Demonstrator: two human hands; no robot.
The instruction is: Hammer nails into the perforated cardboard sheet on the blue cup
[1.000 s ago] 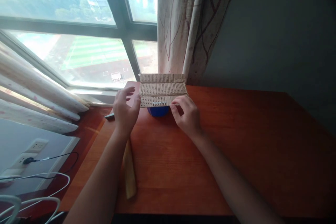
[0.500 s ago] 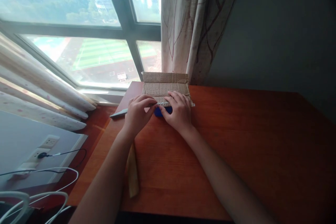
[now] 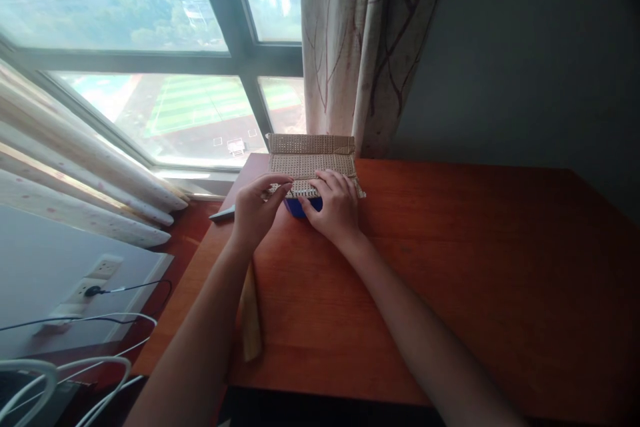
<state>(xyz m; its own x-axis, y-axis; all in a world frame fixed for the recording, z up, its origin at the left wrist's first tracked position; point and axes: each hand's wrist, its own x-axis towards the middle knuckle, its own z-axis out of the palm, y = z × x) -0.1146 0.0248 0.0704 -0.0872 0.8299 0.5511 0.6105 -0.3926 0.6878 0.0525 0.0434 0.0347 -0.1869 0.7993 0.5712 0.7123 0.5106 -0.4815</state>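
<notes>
A tan sheet full of small holes [image 3: 311, 163] lies at the far end of the table, its back part standing up near the window. Under its front edge is a blue block or box [image 3: 296, 207], mostly hidden by my hands. My right hand [image 3: 337, 203] grips the sheet's front edge, fingers on top and thumb down by the blue thing. My left hand [image 3: 257, 207] is closed in a pinch just above the sheet's front left part. What it pinches is too small to make out.
On the brown wooden table [image 3: 475, 267], a flat yellowish strip [image 3: 251, 320] lies by my left forearm. A slim grey object [image 3: 223, 215] rests at the left edge. Beyond are a window and curtains [image 3: 335, 40]. White cables [image 3: 95, 363] and a wall socket [image 3: 83, 290] are at the left.
My left hand has risen slightly, its pinched fingertips moving up and left from the sheet's front edge. My right hand keeps its hold on the edge. The view has shifted a little.
</notes>
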